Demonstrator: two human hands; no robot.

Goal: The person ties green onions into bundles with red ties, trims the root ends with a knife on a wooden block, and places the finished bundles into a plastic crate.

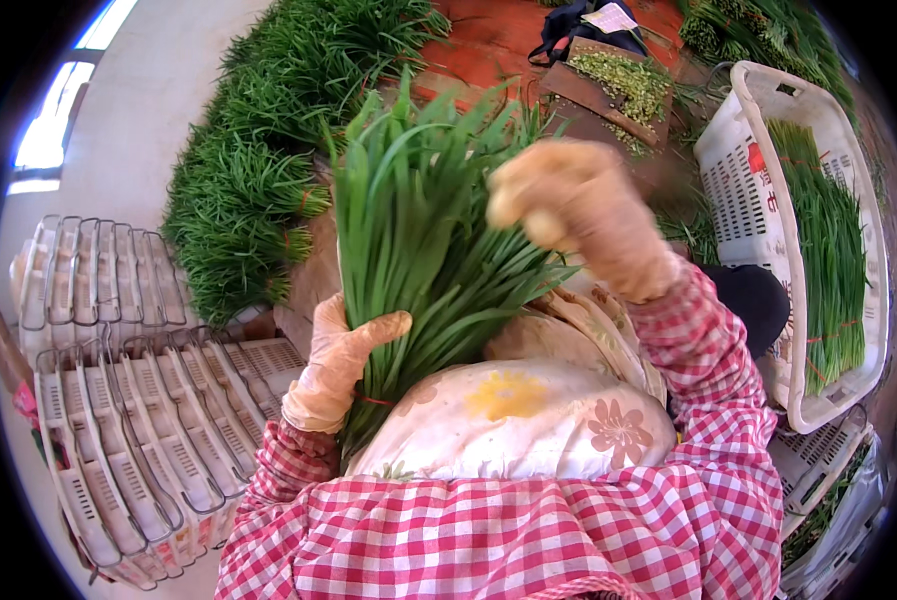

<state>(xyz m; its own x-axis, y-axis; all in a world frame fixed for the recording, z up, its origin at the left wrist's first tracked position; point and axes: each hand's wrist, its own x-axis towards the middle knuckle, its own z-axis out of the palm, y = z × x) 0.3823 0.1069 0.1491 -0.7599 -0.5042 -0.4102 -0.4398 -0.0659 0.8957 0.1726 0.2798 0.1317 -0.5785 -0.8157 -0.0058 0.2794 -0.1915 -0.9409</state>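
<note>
My left hand (340,362), in a pale rubber glove, is closed round the lower part of a thick bunch of green chives (413,220). The bunch rests against my lap with its leaves fanning away from me. A red band circles it just below that hand. To the right of the leaves, my gloved right hand (586,212) is raised. Motion smears its fingers, which look bent; whether anything is between them does not show. A flowered apron (508,415) covers my lap under the bunch.
Banded chive bundles (258,150) are heaped at the far left. On the right, a white crate (746,200) holds more chives. Stacked white crates with wire handles (158,420) stand at the left. Beyond my hands, trimmings (623,85) lie on a board (593,105), beside a dark bag (568,30).
</note>
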